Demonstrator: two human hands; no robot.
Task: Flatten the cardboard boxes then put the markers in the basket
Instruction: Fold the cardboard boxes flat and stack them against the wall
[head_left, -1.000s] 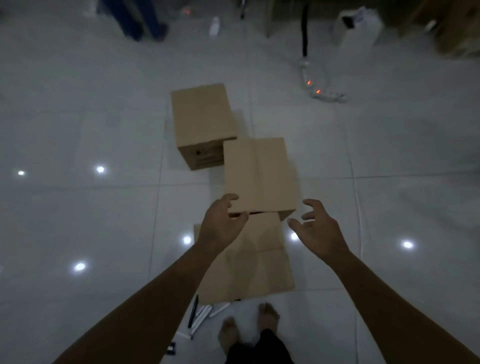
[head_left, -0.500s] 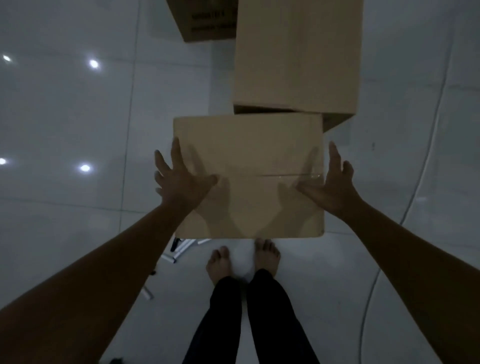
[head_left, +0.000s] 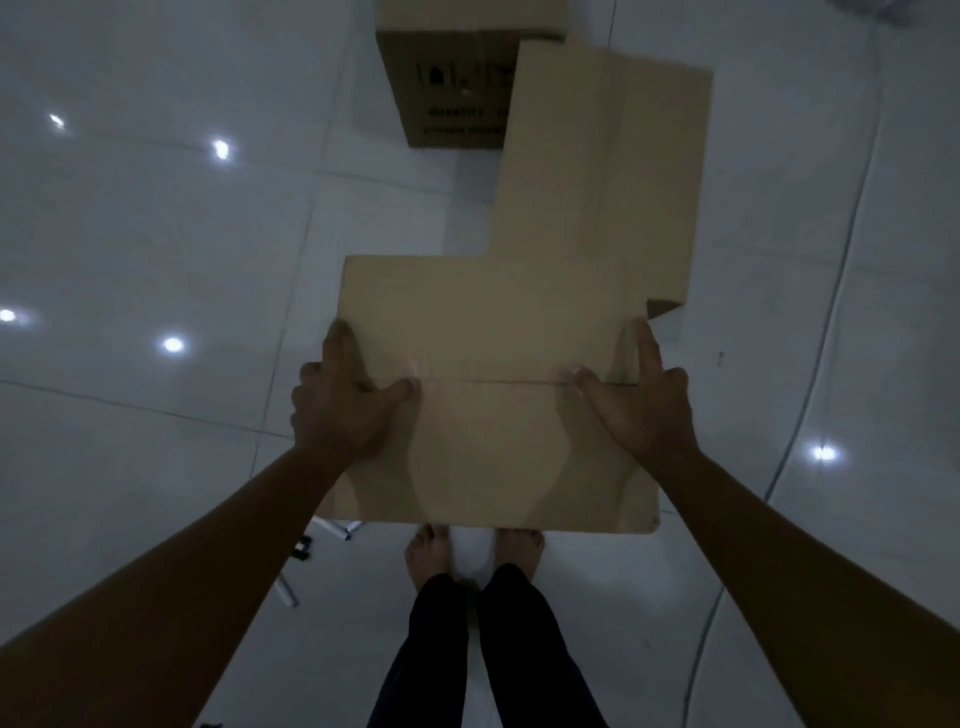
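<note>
A closed cardboard box (head_left: 493, 457) with a taped top seam stands on the floor just in front of my bare feet. My left hand (head_left: 340, 405) grips its left edge, thumb on top and fingers over the side. My right hand (head_left: 636, 410) grips the right edge the same way, index finger lying along the edge. A second box (head_left: 602, 182) stands right behind it, and a third box (head_left: 452, 78) with printed marks is further back. Several markers (head_left: 291, 571) lie on the floor at my left foot, partly hidden by my left arm.
White glossy floor tiles (head_left: 156, 249) reflect ceiling lights. A thin cable (head_left: 810, 410) curves across the floor on the right. My feet (head_left: 472, 551) stand just behind the near box. No basket is in view.
My view has moved closer over the near box. Both hands slid from lying flat on its top to its side edges, with the fingers now over the sides.
</note>
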